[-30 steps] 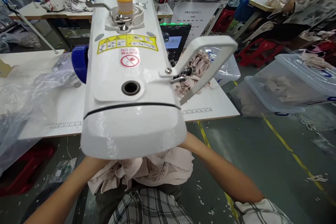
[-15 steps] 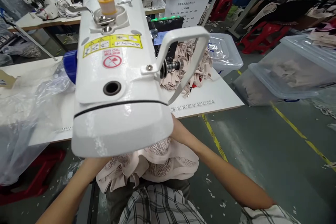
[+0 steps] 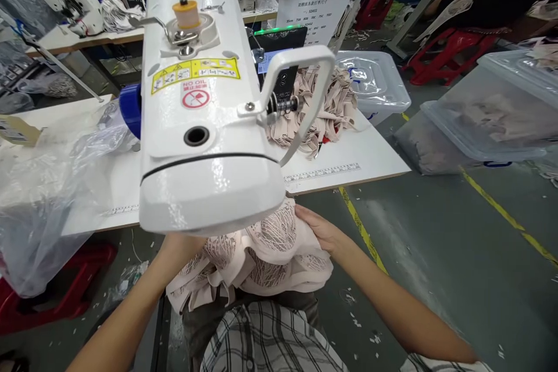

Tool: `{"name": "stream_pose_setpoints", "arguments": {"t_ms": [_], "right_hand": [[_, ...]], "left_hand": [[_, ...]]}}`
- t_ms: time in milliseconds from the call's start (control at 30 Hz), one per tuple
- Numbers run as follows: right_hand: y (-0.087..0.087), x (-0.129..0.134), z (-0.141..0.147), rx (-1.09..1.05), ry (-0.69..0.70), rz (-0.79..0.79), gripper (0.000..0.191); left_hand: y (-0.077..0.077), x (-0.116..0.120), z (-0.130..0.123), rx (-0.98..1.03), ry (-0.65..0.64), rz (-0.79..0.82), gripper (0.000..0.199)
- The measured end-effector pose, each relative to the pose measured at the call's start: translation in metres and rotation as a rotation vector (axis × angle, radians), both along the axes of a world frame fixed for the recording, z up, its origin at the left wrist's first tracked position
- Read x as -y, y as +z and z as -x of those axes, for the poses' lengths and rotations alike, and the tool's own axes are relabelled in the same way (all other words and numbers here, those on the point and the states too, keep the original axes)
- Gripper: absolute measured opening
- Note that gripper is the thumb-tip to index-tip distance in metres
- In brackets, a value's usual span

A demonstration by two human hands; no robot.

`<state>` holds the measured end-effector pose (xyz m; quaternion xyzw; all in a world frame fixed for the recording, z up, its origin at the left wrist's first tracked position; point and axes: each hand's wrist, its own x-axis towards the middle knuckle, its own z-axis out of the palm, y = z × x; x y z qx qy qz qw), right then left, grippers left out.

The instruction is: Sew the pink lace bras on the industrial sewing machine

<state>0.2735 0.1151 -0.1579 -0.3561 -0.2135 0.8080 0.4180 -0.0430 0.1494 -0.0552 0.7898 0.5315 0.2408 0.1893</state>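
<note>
Pale pink lace bras (image 3: 274, 232) lie bunched over my lap, below the head of a white sewing machine (image 3: 209, 192). At their right edge, my right hand (image 3: 320, 228) is closed on a lace bra, its thumb on top and the other fingers partly behind the fabric. My left hand (image 3: 185, 244) is at the left side of the bras, under the machine head. The head and the cloth hide its fingers, so whether it grips cannot be seen. The needle area is out of sight behind the machine head.
A heap of beige straps (image 3: 326, 107) lies on the white table (image 3: 379, 157), beside a printed ruler scale. Clear plastic sheeting (image 3: 47, 192) covers the table's left part. Lidded plastic bins (image 3: 488, 122) stand at the right. A red stool (image 3: 87, 267) is low at the left.
My right hand has come out from behind the machine head, toward me and to the right, and now shows at the bra's edge. The view has shifted slightly.
</note>
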Motion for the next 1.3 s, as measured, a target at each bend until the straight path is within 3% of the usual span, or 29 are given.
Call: {"name": "stream_pose_setpoints", "arguments": {"t_ms": [167, 300, 400, 467, 533, 567, 600, 633, 667, 733, 900, 1100, 1200, 1300], "right_hand": [[0.019, -0.002, -0.013, 0.277, -0.170, -0.083, 0.039], [0.045, 0.010, -0.017, 0.364, -0.133, -0.223, 0.041], [0.075, 0.027, 0.006, 0.418, 0.153, -0.447, 0.031], [0.098, 0.038, 0.029, 0.421, 0.422, -0.610, 0.023], [0.118, 0.044, 0.050, 0.389, 0.594, -0.764, 0.019], [0.125, 0.045, 0.057, 0.396, 0.613, -0.832, 0.019], [0.129, 0.044, 0.062, 0.435, 0.600, -0.886, 0.021], [0.131, 0.042, 0.064, 0.508, 0.562, -0.917, 0.024], [0.129, 0.039, 0.065, 0.608, 0.509, -0.922, 0.028], [0.122, 0.029, 0.064, 0.815, 0.400, -0.874, 0.035], [0.098, -0.001, 0.064, 1.027, 0.255, -0.761, 0.050], [0.092, -0.020, 0.066, 1.003, 0.197, -0.714, 0.042], [0.099, -0.024, 0.067, 1.001, 0.165, -0.685, 0.044], [0.103, -0.025, 0.067, 0.924, 0.168, -0.678, 0.050]], "left_hand": [[0.004, -0.006, 0.002, -0.099, -0.032, 0.005, 0.039], [0.026, 0.013, 0.003, -0.152, -0.052, 0.066, 0.028], [0.049, 0.049, -0.008, -0.154, -0.044, 0.063, 0.019], [0.060, 0.074, -0.022, -0.111, -0.133, -0.013, 0.044], [0.062, 0.090, -0.036, -0.063, -0.323, -0.035, 0.072], [0.060, 0.093, -0.040, -0.047, -0.390, 0.014, 0.069], [0.056, 0.093, -0.043, -0.038, -0.408, 0.092, 0.051], [0.051, 0.091, -0.043, -0.028, -0.373, 0.186, 0.030], [0.045, 0.086, -0.042, -0.010, -0.308, 0.287, 0.026], [0.033, 0.073, -0.038, 0.048, -0.138, 0.429, 0.039], [0.019, 0.047, -0.035, 0.134, 0.209, 0.404, 0.046], [0.014, 0.027, -0.036, 0.208, 0.170, 0.119, 0.014], [0.004, 0.021, -0.029, 0.110, 0.154, 0.030, 0.015], [-0.005, 0.020, -0.022, 0.029, 0.120, 0.043, 0.021]]}}
